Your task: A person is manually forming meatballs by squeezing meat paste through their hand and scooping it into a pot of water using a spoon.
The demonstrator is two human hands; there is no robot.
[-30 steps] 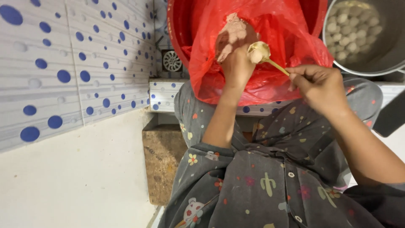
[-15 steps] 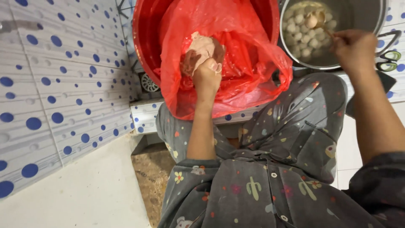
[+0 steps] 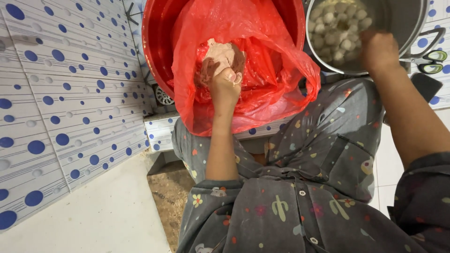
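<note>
Paste lump [image 3: 220,56] in left fingers' squeeze [image 3: 225,84], red bag [image 3: 276,79] close round; right hand [image 3: 379,49] at pot rim [image 3: 328,70] (grip unclear).

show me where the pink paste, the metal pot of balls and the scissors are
pink paste [image 3: 224,55]: head view, on the lump's top, above the left hand's [image 3: 225,86] fist.
metal pot [image 3: 407,18]: head view, on its bare inner wall.
scissors [image 3: 430,57]: head view, on the green handle loops.
</note>
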